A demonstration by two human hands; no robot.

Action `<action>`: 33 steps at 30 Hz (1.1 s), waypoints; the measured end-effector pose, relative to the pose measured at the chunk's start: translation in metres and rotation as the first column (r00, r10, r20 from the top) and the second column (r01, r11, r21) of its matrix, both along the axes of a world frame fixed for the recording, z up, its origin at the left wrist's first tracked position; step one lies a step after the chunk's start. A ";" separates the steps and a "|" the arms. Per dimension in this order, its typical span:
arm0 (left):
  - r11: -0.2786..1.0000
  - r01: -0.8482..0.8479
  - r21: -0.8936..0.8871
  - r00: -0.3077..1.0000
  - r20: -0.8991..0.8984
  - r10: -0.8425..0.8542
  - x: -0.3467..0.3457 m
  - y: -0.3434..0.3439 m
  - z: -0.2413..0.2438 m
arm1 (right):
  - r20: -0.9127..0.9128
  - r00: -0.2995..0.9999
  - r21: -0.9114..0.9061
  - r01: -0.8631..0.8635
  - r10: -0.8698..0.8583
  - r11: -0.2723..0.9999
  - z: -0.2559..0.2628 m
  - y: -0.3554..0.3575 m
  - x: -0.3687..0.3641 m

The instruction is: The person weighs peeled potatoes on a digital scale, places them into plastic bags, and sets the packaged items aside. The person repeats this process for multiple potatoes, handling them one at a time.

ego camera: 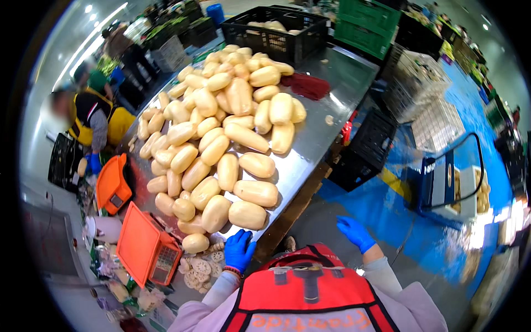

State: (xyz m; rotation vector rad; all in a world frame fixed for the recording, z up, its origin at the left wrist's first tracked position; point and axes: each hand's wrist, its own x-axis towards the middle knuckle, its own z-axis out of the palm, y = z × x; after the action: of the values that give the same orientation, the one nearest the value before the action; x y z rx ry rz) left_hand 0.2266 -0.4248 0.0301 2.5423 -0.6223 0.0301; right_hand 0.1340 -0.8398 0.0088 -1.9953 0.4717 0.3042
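Note:
Peeled lotus root segments [215, 149] lie heaped on a stainless-steel table [348, 79] before me. My left hand [238, 251], in a blue glove, rests palm down at the table's near edge. Its thumb stands away from the fingers, and I see nothing held, though the palm is hidden. Just left of it lie sliced lotus root pieces [199, 269] and a single short segment [196, 243]. My right hand [356, 234], also blue-gloved, is out over the floor to the right of the table, fingers extended, holding nothing.
Two orange scales [137, 245] [113, 182] stand along the table's left side. A black crate [276, 35] and dark red cloth [306, 86] sit toward the far end. Right of the table are another black crate [367, 149] and a blue cart [450, 191]. A person [93, 116] works at left.

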 end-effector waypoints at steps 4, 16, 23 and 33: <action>0.995 -0.084 -0.051 0.996 -0.020 0.083 0.004 -0.002 0.000 | 0.248 0.941 0.025 -0.242 0.229 0.970 0.050 0.016 0.123; 0.945 -0.326 0.043 0.932 -0.151 0.328 0.021 -0.018 0.010 | 0.657 0.678 0.073 -0.493 0.330 0.867 0.146 0.058 0.505; 0.872 -0.478 0.105 0.865 -0.118 0.488 0.032 -0.031 0.026 | 0.657 0.629 -0.185 -0.399 0.415 0.898 0.129 0.104 0.685; 0.847 -0.499 0.183 0.832 -0.175 0.527 0.030 -0.029 0.013 | 0.443 0.733 -0.389 -0.361 0.516 0.848 0.134 0.166 0.735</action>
State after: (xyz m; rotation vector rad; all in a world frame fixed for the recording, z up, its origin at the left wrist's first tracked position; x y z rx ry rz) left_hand 0.2565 -0.4539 0.0431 2.7134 0.1682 -0.1057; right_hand 0.8686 -0.6738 0.1431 -2.3404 -0.3588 -0.0492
